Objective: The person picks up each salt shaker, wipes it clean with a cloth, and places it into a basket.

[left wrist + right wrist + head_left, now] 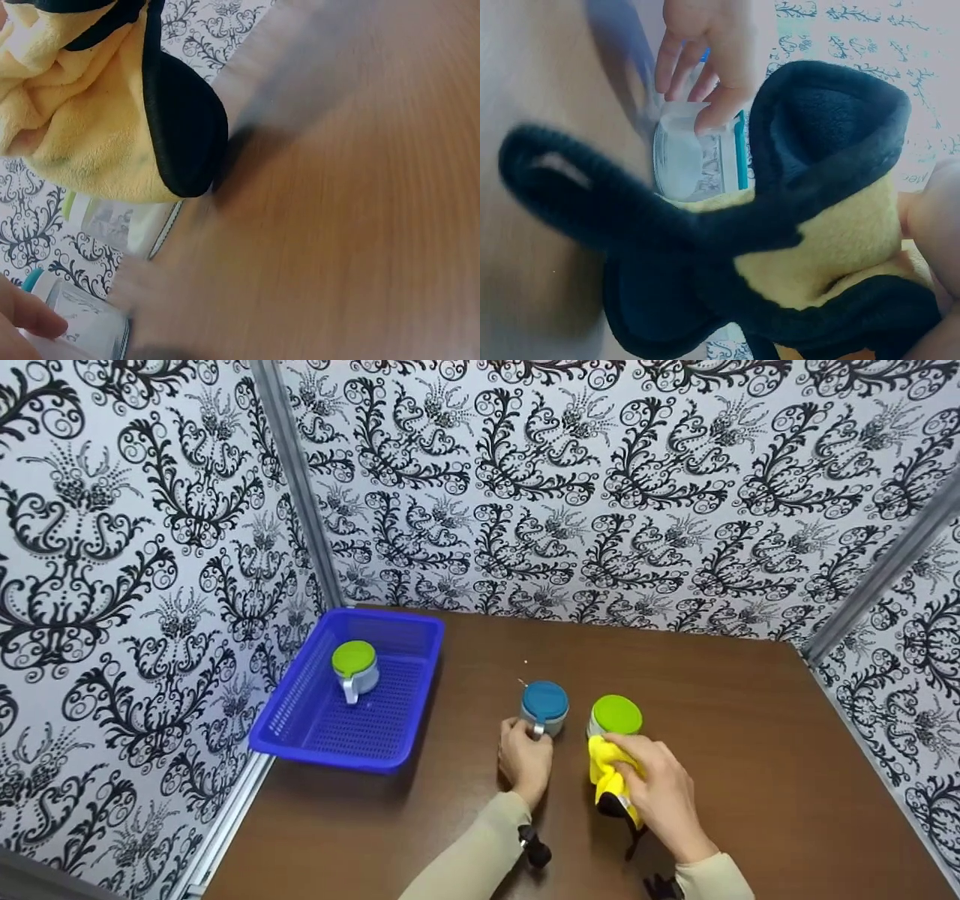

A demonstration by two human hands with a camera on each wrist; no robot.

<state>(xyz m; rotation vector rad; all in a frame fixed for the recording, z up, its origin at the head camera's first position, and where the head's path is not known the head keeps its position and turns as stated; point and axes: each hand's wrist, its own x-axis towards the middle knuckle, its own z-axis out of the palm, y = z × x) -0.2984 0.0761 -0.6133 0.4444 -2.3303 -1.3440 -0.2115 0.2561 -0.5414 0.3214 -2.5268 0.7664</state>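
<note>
A clear jar with a blue lid (545, 701) stands upright on the table, its handle toward me. My left hand (526, 759) holds that handle between thumb and fingers. Just right of it stands a similar jar with a green lid (617, 714). In my right hand (664, 791) is a bunched yellow cloth (602, 761) with black edging, gripped close in front of the green-lidded jar and overlapping its lower part. A black loop (577, 191) hangs from the cloth in the right wrist view.
At the left of the brown table (720, 817) sits a blue plastic basket (330, 753). Inside it, another green-lidded jar (355, 664) stands upright with its handle toward me. Patterned wall panels (600, 472) enclose the table's back and sides.
</note>
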